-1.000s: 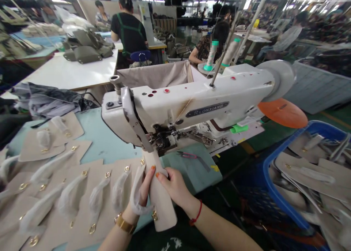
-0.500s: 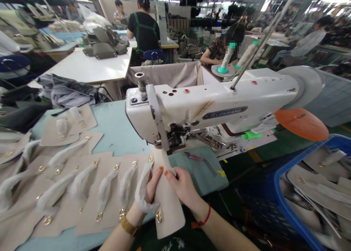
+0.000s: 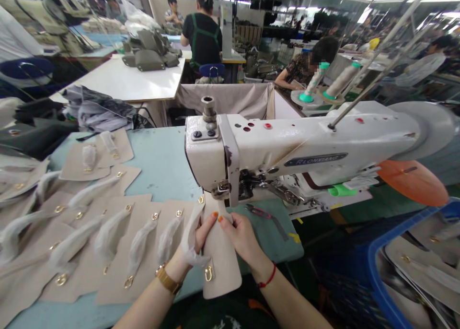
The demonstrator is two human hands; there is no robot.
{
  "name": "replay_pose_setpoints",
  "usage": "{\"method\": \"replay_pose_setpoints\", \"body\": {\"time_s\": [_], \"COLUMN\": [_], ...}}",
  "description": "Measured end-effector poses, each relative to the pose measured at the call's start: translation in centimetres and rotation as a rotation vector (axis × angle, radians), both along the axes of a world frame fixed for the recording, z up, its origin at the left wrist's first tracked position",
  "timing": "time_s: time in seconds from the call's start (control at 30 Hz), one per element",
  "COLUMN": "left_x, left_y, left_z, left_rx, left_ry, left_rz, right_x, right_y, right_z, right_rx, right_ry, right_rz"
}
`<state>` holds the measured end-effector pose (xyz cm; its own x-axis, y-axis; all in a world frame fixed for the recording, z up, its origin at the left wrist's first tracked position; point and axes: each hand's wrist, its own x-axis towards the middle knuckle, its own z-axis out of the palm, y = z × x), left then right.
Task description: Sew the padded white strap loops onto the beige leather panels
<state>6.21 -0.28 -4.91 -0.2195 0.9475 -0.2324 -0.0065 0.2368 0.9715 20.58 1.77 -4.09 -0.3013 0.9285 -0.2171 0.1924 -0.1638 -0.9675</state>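
A beige panel (image 3: 221, 266) reaches from under the head of the white sewing machine (image 3: 266, 142) toward my body. My left hand (image 3: 201, 235) grips its left side, thumb on top, beside a plastic-wrapped handle (image 3: 189, 238) with gold rings at its ends. My right hand (image 3: 242, 235) pinches the right side, its thumb near the left thumb. The fingers beneath the panel are hidden. The machine's needle area is hidden behind its presser parts.
Several beige panels (image 3: 118, 262) with wrapped handles overlap on the pale blue table (image 3: 161, 151) at left. Pink-handled snips (image 3: 259, 211) lie right of my hands. A blue basket (image 3: 377, 271) of panels stands at right. People sit at tables behind.
The view has shifted, so the machine appears further right. Both hands keep their hold on the panel, whose near end now shows slightly higher in the picture.
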Motion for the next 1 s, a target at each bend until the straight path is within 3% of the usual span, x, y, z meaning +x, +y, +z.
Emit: {"method": "replay_pose_setpoints", "body": {"time_s": [0.17,0.43,0.57,0.77,1.0], "left_x": [-0.3,-1.0,-1.5,-2.1,-2.5], "left_y": [1.1,2.6,3.2,4.4,5.1], "left_z": [0.9,0.4,0.4,1.4,2.7], "left_rx": [0.041,0.119,0.078,0.105,0.146], "left_ry": [0.012,-0.021,-0.007,0.081,0.044], "left_rz": [0.004,-0.046,-0.063,-0.102,-0.184], "right_x": [-0.3,-0.7,-0.9,-1.4,-1.7], "right_y": [1.1,2.3,2.8,3.0,2.8], "right_z": [-0.1,0.3,0.9,0.5,-0.5], "right_rx": [-0.011,-0.027,0.007,0.035,0.007], "right_ry": [-0.013,0.014,0.033,0.034,0.051], "right_rz": [0.006,-0.022,-0.018,-0.073,-0.046]}}
